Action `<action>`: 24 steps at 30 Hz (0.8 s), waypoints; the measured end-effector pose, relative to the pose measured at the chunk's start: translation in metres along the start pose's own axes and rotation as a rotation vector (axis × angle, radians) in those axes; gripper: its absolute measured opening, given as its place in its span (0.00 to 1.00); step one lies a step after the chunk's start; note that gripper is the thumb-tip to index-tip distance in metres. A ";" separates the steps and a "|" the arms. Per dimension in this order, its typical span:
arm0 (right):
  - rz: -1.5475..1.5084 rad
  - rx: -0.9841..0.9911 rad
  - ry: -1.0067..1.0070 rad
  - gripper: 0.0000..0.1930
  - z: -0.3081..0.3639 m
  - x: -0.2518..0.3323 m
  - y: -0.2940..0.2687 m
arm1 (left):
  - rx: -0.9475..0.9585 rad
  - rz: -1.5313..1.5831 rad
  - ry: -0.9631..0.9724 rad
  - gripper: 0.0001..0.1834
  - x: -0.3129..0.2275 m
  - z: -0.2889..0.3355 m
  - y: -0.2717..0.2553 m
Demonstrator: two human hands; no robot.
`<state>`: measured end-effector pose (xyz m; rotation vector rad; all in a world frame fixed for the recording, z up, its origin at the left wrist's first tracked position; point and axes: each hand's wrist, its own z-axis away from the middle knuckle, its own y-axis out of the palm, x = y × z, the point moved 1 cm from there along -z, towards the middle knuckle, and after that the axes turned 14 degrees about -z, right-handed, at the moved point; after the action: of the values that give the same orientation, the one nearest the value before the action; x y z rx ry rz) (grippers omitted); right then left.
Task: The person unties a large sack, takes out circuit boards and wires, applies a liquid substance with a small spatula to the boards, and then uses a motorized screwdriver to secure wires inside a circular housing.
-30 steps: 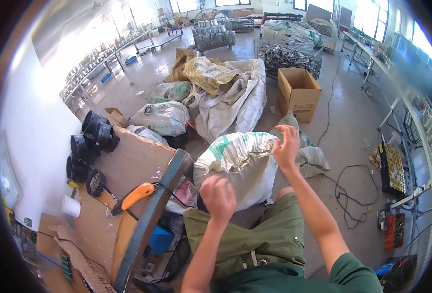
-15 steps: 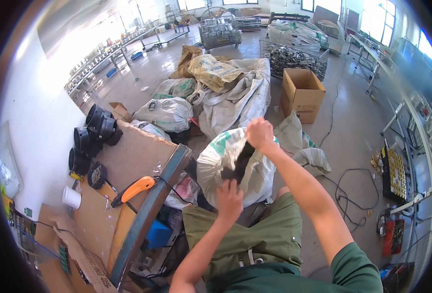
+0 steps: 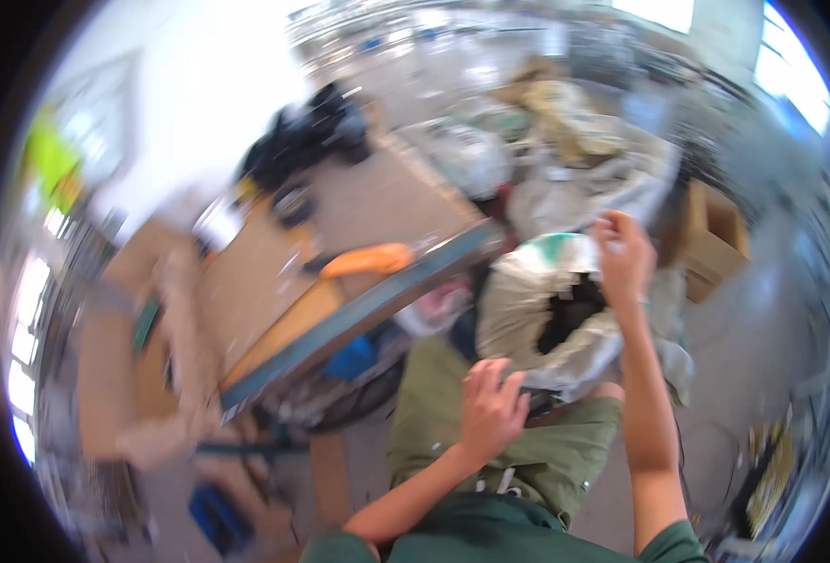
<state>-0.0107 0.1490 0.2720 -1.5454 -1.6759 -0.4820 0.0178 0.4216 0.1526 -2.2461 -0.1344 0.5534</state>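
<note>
My right hand [image 3: 626, 263] is up at the right side of the sack [image 3: 516, 314] mouth, fingers curled in; can't tell if they're pinching the rim or just over it, too much blur. My left hand [image 3: 493, 413] is low, above my shorts [image 3: 537, 469], fingers loosely bent and apart, nothing visible in them. Tips sit right by the sack's near edge; contact unclear.

Sack is white with a green patch, upright in front of my knees, mouth gaping upward. Dark inside, contents not readable.

My read: step in hand is working the sack mouth wide so the inside can be reached. Next move calls for a sure grip on the rim with one hand, other hand free to go in. Risk: soft rim folds back over the gap if nothing holds it.

Left of the sack: worktop [image 3: 406, 183] with an orange-handled tool [image 3: 370, 260] near its edge and black round parts [image 3: 307, 141] at the far end. Beyond the sack, more sacks [image 3: 462, 155] in a heap. Off to the right, a cardboard box [image 3: 699, 274], top gaping.
</note>
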 end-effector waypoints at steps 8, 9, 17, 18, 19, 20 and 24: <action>-0.115 0.558 -0.104 0.15 0.219 0.017 0.003 | 0.097 -0.013 -0.279 0.17 0.017 0.063 -0.016; -0.145 0.566 0.057 0.14 0.246 0.002 -0.002 | 0.076 0.051 -0.301 0.15 0.009 0.074 -0.025; 0.102 0.356 0.249 0.14 0.277 -0.062 -0.079 | 0.271 0.315 -0.098 0.11 0.006 0.107 -0.007; 0.183 0.314 0.286 0.13 0.277 -0.069 -0.093 | 0.297 0.356 -0.059 0.10 0.006 0.108 -0.004; 0.141 0.235 0.336 0.10 0.273 -0.059 -0.097 | 0.320 0.377 -0.014 0.10 0.007 0.110 0.000; 0.099 0.156 0.382 0.06 0.268 -0.050 -0.100 | 0.342 0.399 0.028 0.10 0.008 0.113 0.002; -0.027 -0.061 0.446 0.13 0.268 -0.024 -0.090 | 0.387 0.461 0.219 0.09 0.017 0.112 -0.016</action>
<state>-0.1756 0.3134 0.1093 -1.3366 -1.3464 -0.8319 -0.0135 0.5140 0.0934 -1.9357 0.5685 0.5143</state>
